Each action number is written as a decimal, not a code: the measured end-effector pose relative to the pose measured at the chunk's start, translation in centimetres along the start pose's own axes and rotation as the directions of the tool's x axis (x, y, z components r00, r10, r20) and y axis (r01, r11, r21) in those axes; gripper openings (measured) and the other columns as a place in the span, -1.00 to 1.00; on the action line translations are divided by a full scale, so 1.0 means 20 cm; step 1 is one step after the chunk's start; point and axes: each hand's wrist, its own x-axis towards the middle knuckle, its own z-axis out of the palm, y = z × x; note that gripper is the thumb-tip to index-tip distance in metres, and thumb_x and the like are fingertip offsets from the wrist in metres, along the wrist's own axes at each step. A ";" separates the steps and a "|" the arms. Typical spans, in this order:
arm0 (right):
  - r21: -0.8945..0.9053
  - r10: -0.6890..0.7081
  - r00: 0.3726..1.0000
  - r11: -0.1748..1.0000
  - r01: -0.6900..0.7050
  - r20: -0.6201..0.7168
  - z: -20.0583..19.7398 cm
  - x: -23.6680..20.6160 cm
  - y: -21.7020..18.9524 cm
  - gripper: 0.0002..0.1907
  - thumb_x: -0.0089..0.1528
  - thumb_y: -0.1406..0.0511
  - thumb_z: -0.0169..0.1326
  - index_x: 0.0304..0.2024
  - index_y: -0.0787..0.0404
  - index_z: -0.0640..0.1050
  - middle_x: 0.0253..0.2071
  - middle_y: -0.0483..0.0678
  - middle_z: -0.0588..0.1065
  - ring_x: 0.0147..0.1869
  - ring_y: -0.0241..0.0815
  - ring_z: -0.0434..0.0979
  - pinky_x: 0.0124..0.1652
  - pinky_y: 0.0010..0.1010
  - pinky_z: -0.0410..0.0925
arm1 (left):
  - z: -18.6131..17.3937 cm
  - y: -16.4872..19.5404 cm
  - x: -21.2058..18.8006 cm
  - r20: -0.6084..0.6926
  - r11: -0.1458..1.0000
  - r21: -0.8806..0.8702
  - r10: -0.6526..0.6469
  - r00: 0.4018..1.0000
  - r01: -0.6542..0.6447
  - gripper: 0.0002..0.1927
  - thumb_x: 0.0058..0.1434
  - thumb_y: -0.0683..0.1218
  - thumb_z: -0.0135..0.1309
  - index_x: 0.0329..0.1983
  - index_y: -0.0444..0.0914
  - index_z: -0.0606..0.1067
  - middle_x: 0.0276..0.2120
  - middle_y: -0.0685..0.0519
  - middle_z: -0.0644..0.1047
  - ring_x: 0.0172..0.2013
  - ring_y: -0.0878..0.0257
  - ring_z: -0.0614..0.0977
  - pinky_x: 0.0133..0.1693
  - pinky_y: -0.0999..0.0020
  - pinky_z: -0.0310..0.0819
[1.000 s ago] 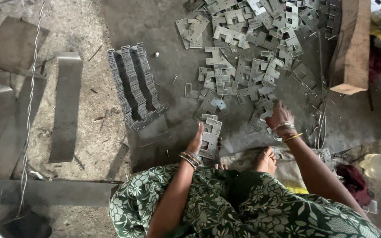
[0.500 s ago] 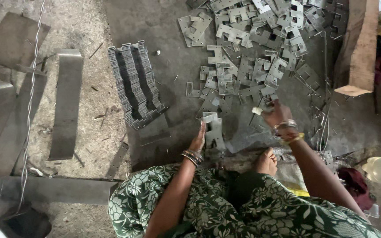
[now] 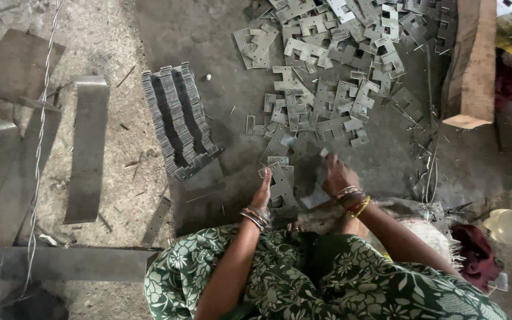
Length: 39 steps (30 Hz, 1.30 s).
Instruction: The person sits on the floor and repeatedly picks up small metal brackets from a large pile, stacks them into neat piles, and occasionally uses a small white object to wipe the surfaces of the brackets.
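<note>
A green floral-print garment (image 3: pixel 327 278), bare forearms, bangles at the left wrist (image 3: pixel 255 217) and right wrist (image 3: pixel 352 200).

Scattered metal plates (image 3: pixel 327 89): dull grey. Stacked plates (image 3: pixel 176 118), left of scatter: darker grey. Wooden block (image 3: pixel 472 65), right of scatter: light brown. Dress (image 3: pixel 327 278), below scatter: green, white floral print. Bangles (image 3: pixel 357 201): gold, yellow.

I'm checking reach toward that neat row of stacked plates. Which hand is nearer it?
Left. The left hand lies just right of the stacked row; the right hand is farther right, beyond the small held stack.
</note>
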 end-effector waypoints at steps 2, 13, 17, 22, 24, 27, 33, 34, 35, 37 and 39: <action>0.022 -0.153 0.983 0.988 0.156 -0.103 0.04 -0.04 0.00 -0.38 0.14 0.21 0.13 0.22 0.26 0.33 0.09 0.24 0.47 0.11 0.18 0.54 -0.07 -0.10 0.52 | -0.01 -0.01 0.00 0.001 0.993 -0.093 -0.074 0.997 0.074 -0.26 0.52 0.23 -0.45 0.58 -0.29 -0.13 0.58 0.00 -0.10 0.55 0.22 -0.12 0.47 0.31 -0.32; 0.074 0.171 0.966 0.984 -0.159 -0.194 -0.33 0.39 0.25 -0.45 0.17 0.16 0.17 0.15 0.26 0.42 0.20 0.14 0.40 0.10 0.07 0.52 -0.18 -0.24 0.51 | -0.08 -0.07 -0.05 -0.001 0.936 -0.303 -0.190 0.982 0.181 -0.26 0.49 0.24 -0.41 0.57 -0.28 -0.10 0.58 0.06 -0.08 0.54 0.25 -0.09 0.46 0.30 -0.28; 0.121 0.348 0.891 0.937 -0.327 -0.292 -0.41 0.63 0.38 -0.23 0.18 -0.03 0.25 0.15 0.47 0.43 0.10 0.29 0.42 0.09 0.25 0.49 -0.07 -0.09 0.45 | -0.08 -0.11 -0.10 -0.043 0.913 -0.359 -0.223 0.974 0.194 -0.25 0.49 0.24 -0.40 0.57 -0.28 -0.09 0.57 0.08 -0.08 0.54 0.26 -0.08 0.46 0.30 -0.26; 0.087 0.395 0.908 0.909 -0.408 0.140 -0.47 0.74 0.36 -0.44 0.19 0.03 0.16 0.07 0.28 0.56 0.03 0.18 0.57 0.11 0.17 0.61 0.04 -0.06 0.52 | -0.10 -0.14 -0.08 -0.141 0.942 -0.324 -0.136 0.981 0.084 -0.25 0.48 0.24 -0.38 0.57 -0.27 -0.08 0.57 0.11 -0.07 0.53 0.27 -0.07 0.45 0.30 -0.24; 0.076 0.356 0.904 0.921 -0.383 0.236 -0.45 0.71 0.34 -0.45 0.17 0.06 0.14 0.08 0.28 0.56 -0.05 0.17 0.61 0.03 0.14 0.67 -0.04 -0.05 0.56 | -0.10 -0.15 -0.07 -0.142 0.932 -0.353 -0.144 0.979 0.086 -0.27 0.47 0.23 -0.37 0.56 -0.26 -0.06 0.57 0.10 -0.07 0.53 0.25 -0.05 0.45 0.29 -0.23; 0.094 0.159 0.987 0.982 -0.161 0.026 -0.34 0.55 0.30 -0.45 0.09 0.18 0.16 0.10 0.27 0.53 -0.14 0.16 0.61 -0.07 0.17 0.65 -0.14 -0.04 0.52 | -0.10 -0.16 -0.05 -0.118 0.950 -0.306 -0.095 0.988 0.055 -0.31 0.48 0.18 -0.36 0.55 -0.27 -0.01 0.56 0.05 -0.02 0.52 0.20 0.00 0.45 0.24 -0.19; 0.002 -0.005 1.000 1.000 0.005 -0.024 -0.14 0.24 0.26 -0.56 0.29 0.29 0.04 0.22 0.24 0.45 -0.17 0.12 0.61 -0.11 0.12 0.66 -0.17 -0.10 0.53 | -0.05 -0.16 -0.01 0.066 0.933 -0.258 0.275 0.959 -0.250 -0.33 0.55 0.12 -0.35 0.55 -0.40 0.04 0.56 -0.10 0.03 0.54 0.11 0.02 0.49 0.21 -0.27; -0.029 -0.130 0.987 0.991 0.127 -0.091 -0.12 0.17 0.24 -0.60 0.34 0.34 -0.01 0.25 0.20 0.43 -0.11 0.09 0.59 -0.09 0.07 0.65 -0.16 -0.13 0.53 | -0.04 -0.16 -0.01 0.083 0.927 -0.265 0.296 0.951 -0.265 -0.33 0.55 0.12 -0.36 0.55 -0.41 0.04 0.56 -0.11 0.03 0.55 0.11 0.01 0.50 0.20 -0.28; -0.066 -0.256 0.955 0.966 0.248 -0.149 -0.11 0.13 0.23 -0.62 0.40 0.38 -0.07 0.28 0.17 0.42 -0.05 0.07 0.58 -0.06 0.02 0.65 -0.14 -0.16 0.54 | -0.04 -0.16 -0.01 0.096 0.921 -0.272 0.315 0.944 -0.280 -0.33 0.55 0.12 -0.36 0.55 -0.41 0.04 0.56 -0.11 0.03 0.55 0.11 0.01 0.50 0.20 -0.29; -0.121 -0.474 0.757 0.872 0.474 -0.449 -0.11 0.08 0.22 -0.48 0.18 0.35 0.00 0.22 0.22 0.41 0.08 0.15 0.53 0.09 0.17 0.62 0.00 -0.09 0.53 | -0.03 -0.15 -0.02 0.086 0.884 -0.212 0.441 0.893 -0.416 -0.28 0.54 0.16 -0.35 0.57 -0.40 0.01 0.58 -0.09 0.00 0.56 0.13 -0.02 0.51 0.20 -0.29; -0.189 -0.494 0.707 0.863 0.468 -0.506 -0.14 0.08 0.22 -0.37 0.03 0.32 0.08 0.19 0.27 0.41 0.14 0.17 0.49 0.17 0.20 0.60 0.09 -0.05 0.50 | -0.04 -0.15 -0.03 0.055 0.896 -0.228 0.403 0.914 -0.381 -0.26 0.52 0.17 -0.32 0.58 -0.38 -0.03 0.58 -0.06 -0.03 0.56 0.16 -0.04 0.50 0.22 -0.30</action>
